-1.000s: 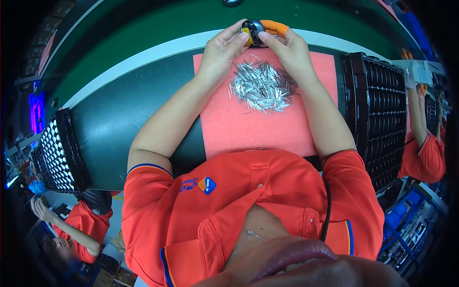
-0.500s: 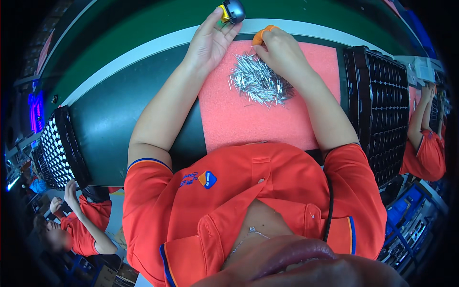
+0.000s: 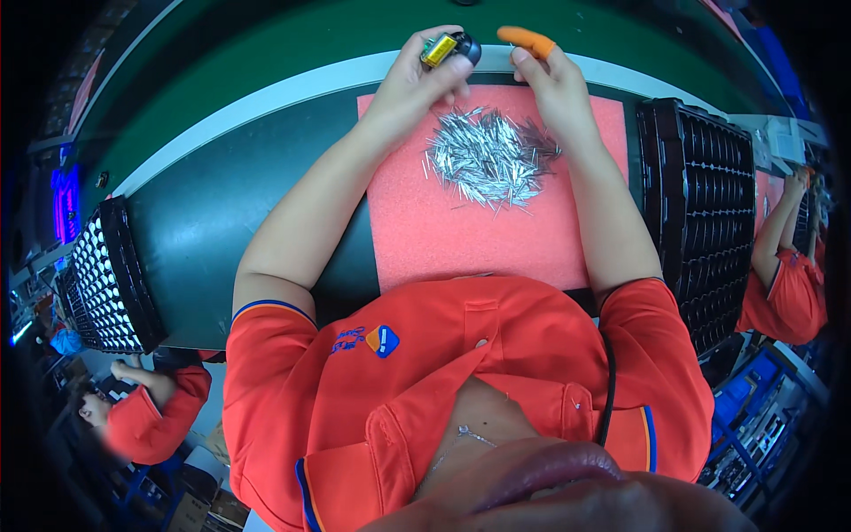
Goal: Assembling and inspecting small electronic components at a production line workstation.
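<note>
My left hand (image 3: 415,93) grips a small dark, rounded device (image 3: 468,49), its fingers and thumb closed around it at the far side of the work mat. A yellow block (image 3: 440,50) on the device faces up. My right hand (image 3: 560,93) is just to the right, apart from the device, with orange finger cots (image 3: 529,42) on its fingertips. Its thumb and index finger come close together in a pinch; what lies between them is too small to name. Below both hands, a heap of thin silvery metal pins (image 3: 487,160) lies on a pink foam mat (image 3: 479,244).
Black trays with many pockets (image 3: 700,213) are stacked at the right. At the left stands a black tray of white round pieces (image 3: 102,275). A pale rail (image 3: 266,102) separates the dark table (image 3: 239,186) from the green surface (image 3: 310,40) beyond. Co-workers in red sit at either side.
My left hand has come nearer and right, turning the device so its yellow block shows more. My right hand has lifted off the pin heap and shifted right. The left co-worker's arms have lowered.
</note>
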`<state>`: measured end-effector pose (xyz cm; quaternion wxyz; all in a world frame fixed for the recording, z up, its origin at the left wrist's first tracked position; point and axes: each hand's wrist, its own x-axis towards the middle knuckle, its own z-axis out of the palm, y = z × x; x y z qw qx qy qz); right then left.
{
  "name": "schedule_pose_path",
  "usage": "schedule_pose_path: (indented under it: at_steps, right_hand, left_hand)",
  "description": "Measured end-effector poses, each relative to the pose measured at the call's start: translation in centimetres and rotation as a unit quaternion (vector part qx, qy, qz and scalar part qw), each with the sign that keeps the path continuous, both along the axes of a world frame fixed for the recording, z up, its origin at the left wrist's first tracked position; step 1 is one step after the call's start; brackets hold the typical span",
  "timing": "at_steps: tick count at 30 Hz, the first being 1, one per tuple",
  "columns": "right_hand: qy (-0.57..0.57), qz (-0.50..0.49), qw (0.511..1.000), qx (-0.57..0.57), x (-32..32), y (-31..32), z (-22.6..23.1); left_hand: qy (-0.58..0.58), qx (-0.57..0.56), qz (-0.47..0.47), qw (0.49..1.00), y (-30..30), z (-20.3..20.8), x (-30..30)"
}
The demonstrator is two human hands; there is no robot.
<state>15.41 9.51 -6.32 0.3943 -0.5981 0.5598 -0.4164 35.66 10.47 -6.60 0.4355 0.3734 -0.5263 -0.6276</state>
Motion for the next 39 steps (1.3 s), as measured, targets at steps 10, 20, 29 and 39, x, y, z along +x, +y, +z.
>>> schedule_pose_path:
  at_steps: [10,20,29,39]
  right_hand:
    - [0.118,0.050,0.950,-0.287,1.4,1.9,2.4]
    - [0.075,0.071,0.958,-0.268,2.1,2.0,2.1]
    - [0.124,0.039,0.927,-0.351,2.1,1.5,1.6]
    - [0.064,0.060,0.948,-0.308,3.0,2.4,1.5]
  left_hand:
    - [0.030,-0.052,-0.019,0.998,0.7,0.0,-0.7]
    - [0.039,-0.038,-0.007,0.998,0.7,0.1,-0.6]
    - [0.060,-0.016,-0.014,0.998,0.6,-0.1,-0.6]
    - [0.078,-0.072,0.008,0.994,0.5,-0.9,-0.9]
